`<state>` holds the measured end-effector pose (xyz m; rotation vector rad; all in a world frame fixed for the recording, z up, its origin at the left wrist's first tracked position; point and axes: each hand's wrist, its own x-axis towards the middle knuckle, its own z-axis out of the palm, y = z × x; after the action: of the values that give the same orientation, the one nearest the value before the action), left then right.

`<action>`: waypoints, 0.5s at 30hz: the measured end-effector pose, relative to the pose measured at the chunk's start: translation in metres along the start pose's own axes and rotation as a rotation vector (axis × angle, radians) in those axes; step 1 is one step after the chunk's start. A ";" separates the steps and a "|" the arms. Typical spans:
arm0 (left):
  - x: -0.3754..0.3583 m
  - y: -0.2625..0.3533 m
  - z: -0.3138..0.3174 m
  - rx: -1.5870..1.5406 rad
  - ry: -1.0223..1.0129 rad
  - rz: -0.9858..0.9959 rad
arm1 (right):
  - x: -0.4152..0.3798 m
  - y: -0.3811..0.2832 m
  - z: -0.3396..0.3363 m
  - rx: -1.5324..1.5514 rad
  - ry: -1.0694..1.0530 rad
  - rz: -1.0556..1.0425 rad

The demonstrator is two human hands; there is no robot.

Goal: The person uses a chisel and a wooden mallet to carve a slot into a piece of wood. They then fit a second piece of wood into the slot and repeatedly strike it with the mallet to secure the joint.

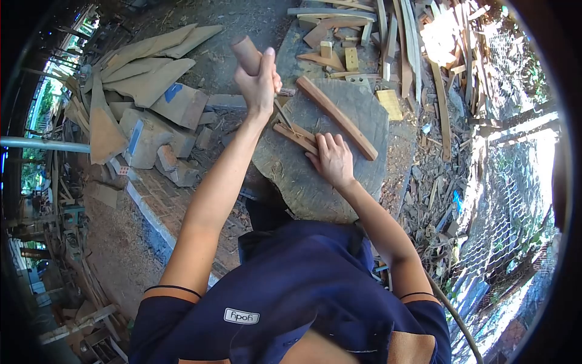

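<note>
My left hand [257,85] is wrapped round the thick round wooden handle of a chisel [245,53], thumb pointing up along it. The narrow blade slants down to the right, and its tip meets a short strip of wood [295,138]. Over the right end of that strip lies my right hand [334,159], thumb on the near side and fingers on the far side, holding it down on a worn wooden block [315,194]. A longer reddish wooden bar [339,118] rests on the block just beyond my right hand.
Thin curved boards [145,79] are piled at the left. Small wood offcuts [351,59] and long strips [409,54] lie at the far side. Wire mesh [500,224] stands at the right, beside ground strewn with scraps. A pale pole [45,144] juts in from the left.
</note>
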<state>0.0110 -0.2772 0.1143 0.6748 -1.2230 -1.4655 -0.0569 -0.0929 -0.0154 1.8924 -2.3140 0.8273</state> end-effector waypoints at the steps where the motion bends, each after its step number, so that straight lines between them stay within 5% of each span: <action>1: -0.003 -0.003 0.003 0.011 -0.016 0.013 | 0.000 -0.001 -0.002 0.014 -0.005 0.001; 15: -0.024 -0.024 0.019 0.143 -0.079 0.105 | 0.000 0.000 -0.002 0.027 -0.026 0.006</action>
<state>-0.0080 -0.2506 0.0935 0.6431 -1.4138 -1.3373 -0.0573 -0.0919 -0.0138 1.9196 -2.3360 0.8431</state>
